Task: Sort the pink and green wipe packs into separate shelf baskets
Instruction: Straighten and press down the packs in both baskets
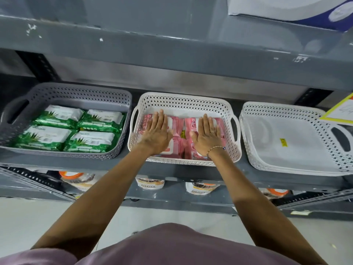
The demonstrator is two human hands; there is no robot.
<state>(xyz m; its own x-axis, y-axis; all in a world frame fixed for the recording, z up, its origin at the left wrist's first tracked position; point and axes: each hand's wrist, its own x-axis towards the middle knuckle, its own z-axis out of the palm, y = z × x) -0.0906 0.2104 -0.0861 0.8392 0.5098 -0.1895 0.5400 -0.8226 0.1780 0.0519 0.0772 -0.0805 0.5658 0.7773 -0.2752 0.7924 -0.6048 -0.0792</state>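
Several green wipe packs (63, 129) lie flat in the grey basket (80, 92) at the left of the shelf. Pink wipe packs (180, 131) fill the cream basket (183, 104) in the middle. My left hand (157, 133) rests flat, fingers extended, on the left pink packs. On the right pink packs my right hand (207, 135) lies flat the same way, with a ring and a bracelet on it. Neither hand grips a pack. Both hands cover much of the pink packs.
A white basket (286, 111) with a yellow sticker stands at the right, with nothing else in it. A grey shelf beam (172, 50) hangs close above the baskets. Jars and pouches (150, 183) sit on the shelf below. A yellow-edged card (342, 111) overlaps the right basket.
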